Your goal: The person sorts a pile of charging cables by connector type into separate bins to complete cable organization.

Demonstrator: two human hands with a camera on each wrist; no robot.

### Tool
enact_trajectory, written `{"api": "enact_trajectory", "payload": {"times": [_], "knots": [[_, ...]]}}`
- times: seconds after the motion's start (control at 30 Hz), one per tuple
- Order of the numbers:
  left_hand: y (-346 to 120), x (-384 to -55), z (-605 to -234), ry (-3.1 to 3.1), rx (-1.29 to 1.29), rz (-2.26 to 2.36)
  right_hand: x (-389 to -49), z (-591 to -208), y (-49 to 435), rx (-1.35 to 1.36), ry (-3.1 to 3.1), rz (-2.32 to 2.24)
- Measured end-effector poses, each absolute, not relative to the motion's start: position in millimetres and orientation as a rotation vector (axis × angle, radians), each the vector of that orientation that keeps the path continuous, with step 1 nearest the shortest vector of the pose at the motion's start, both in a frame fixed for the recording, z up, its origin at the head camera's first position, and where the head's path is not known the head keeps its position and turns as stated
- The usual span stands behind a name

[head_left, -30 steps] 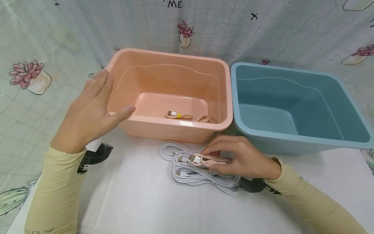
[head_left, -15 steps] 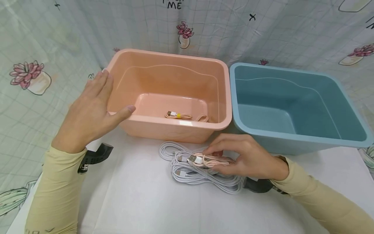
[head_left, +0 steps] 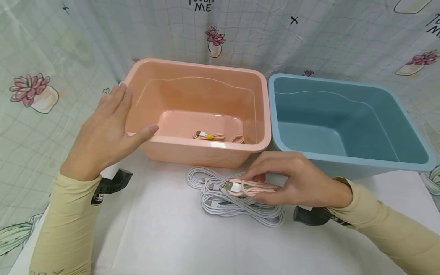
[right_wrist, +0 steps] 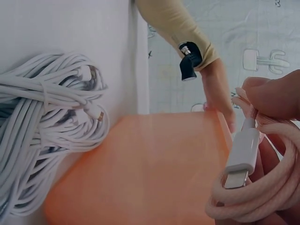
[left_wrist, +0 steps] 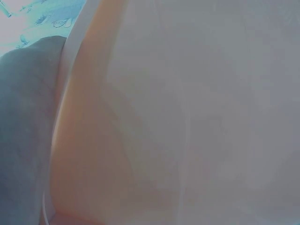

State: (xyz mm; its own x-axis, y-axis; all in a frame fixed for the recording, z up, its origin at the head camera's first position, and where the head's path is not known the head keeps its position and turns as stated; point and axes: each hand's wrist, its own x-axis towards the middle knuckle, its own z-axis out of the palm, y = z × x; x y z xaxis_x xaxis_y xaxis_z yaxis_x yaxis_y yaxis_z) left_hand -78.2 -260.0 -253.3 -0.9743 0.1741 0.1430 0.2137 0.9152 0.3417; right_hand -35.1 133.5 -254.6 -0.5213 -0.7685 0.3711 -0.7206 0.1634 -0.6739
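Right hand [head_left: 299, 179] pinching a coiled pink cable [head_left: 245, 188] over a pile of white cables [head_left: 228, 210]; left hand [head_left: 103, 133] laid on the rim of a peach tub [head_left: 192, 152].

The right fingers are curled in and closed up on the coil, thumb on one side and fingertips on the other, with a white connector [head_left: 233, 186] poking out; whether the coil touches the pile beneath is unclear. That pile lies on the tabletop [head_left: 172, 221], just in front of the peach tub. The left fingers are straight and grip nothing, resting along the tub's left end, thumb spread wide across the front rim. Inside lie a yellow-tied cable [head_left: 218, 136] and another cable loop [head_left: 237, 139]. A blue tub [head_left: 357, 171] stands beside it.
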Motion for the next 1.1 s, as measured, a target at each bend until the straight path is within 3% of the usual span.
{"api": "enact_trajectory", "payload": {"times": [1.1], "knots": [[-259,-78,-252,-2.960,-0.337,-0.514,-46,-210,135,-1.722,2.304,-1.401]]}}
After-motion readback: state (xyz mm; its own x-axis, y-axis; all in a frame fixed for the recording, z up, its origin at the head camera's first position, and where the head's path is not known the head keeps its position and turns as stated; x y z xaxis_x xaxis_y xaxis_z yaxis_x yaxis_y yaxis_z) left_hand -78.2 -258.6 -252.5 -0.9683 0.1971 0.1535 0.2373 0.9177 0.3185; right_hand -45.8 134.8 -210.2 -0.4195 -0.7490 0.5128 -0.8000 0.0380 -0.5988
